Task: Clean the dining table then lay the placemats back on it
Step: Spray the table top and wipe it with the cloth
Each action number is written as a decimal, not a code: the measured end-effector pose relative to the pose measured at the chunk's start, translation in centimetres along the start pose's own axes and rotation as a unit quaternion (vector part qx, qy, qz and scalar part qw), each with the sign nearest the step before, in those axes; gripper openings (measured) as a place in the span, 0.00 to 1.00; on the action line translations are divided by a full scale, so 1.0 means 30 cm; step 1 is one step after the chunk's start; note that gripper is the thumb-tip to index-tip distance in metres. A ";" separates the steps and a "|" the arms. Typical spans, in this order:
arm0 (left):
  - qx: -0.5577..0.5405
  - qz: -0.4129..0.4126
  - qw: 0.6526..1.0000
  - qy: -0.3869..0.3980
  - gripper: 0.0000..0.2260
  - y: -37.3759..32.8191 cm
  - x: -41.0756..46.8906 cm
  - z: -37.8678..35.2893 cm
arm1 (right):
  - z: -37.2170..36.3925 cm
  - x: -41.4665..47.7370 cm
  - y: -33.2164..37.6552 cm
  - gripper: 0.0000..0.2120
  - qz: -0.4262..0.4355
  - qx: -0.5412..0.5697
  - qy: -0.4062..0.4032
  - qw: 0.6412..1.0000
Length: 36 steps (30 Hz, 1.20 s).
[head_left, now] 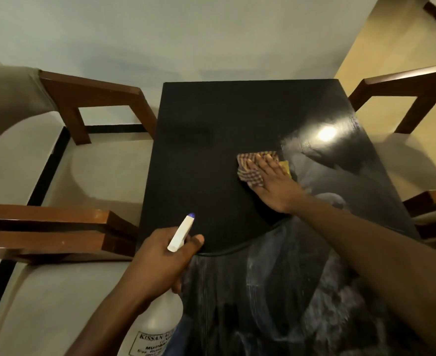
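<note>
Under the right hand (270,181) lies a brown-and-cream checked cleaning cloth (249,173), flat on the glossy black rectangular dining table (206,129). The hand's fingers are straight and spread, palm down, pressing the cloth against the tabletop. A yellow piece of fabric (286,167) shows at the thumb side of that hand, touching the checked cloth; whether it is part of the same cloth cannot be told. Beyond the fingertips and off to the hand's right, the black surface carries pale smeared streaks and a bright spot of reflected light (326,133).

The left hand (160,260) is nearer the body, at the table's left edge. Its fingers are curled round the neck of a white plastic spray bottle (155,322), the thumb lying along the sprayer head. The blue-tipped nozzle (191,215) points ahead of that hand over the tabletop, and a printed label shows on the bottle below the wrist.

Left of this hand stand two brown wooden chairs (57,227) with cream cushions; right of the wiping hand stands another brown wooden chair (401,88).
</note>
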<state>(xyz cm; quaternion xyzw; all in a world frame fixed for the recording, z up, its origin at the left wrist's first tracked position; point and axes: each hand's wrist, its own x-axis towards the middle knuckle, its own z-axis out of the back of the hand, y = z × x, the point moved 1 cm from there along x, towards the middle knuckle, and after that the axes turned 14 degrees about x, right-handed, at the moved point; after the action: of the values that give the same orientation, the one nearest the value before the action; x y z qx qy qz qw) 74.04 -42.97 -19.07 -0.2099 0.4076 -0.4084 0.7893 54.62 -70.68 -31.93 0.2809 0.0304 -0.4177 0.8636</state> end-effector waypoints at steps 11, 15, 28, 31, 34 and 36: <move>0.016 -0.026 1.000 -0.001 0.15 -0.185 0.016 -0.145 | -0.112 -0.142 0.131 0.33 0.209 -0.026 0.083 0.974; 0.026 -0.023 0.999 0.022 0.16 -0.246 0.030 -0.199 | -0.100 -0.388 -0.081 0.32 0.233 -0.063 0.037 0.970; 0.081 0.034 0.992 0.095 0.12 -0.321 0.052 -0.314 | 0.234 -0.221 -0.595 0.36 -0.111 0.061 -0.097 0.987; 0.082 0.068 0.990 0.090 0.14 -0.324 0.034 -0.326 | 0.254 -0.029 -0.515 0.36 -0.128 0.054 -0.094 0.986; 0.066 0.047 0.995 0.063 0.11 -0.301 0.031 -0.328 | 0.219 0.080 -0.360 0.34 -0.089 0.039 -0.067 0.993; 0.066 0.046 0.995 0.064 0.12 -0.292 0.037 -0.324 | 0.167 0.083 -0.241 0.35 -0.028 0.025 -0.035 0.999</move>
<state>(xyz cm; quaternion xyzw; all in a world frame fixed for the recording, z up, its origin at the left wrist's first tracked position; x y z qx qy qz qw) 62.35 -48.94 -19.40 -0.1120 0.4385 -0.4105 0.7917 49.98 -78.55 -31.75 0.2868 -0.0020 -0.4519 0.8447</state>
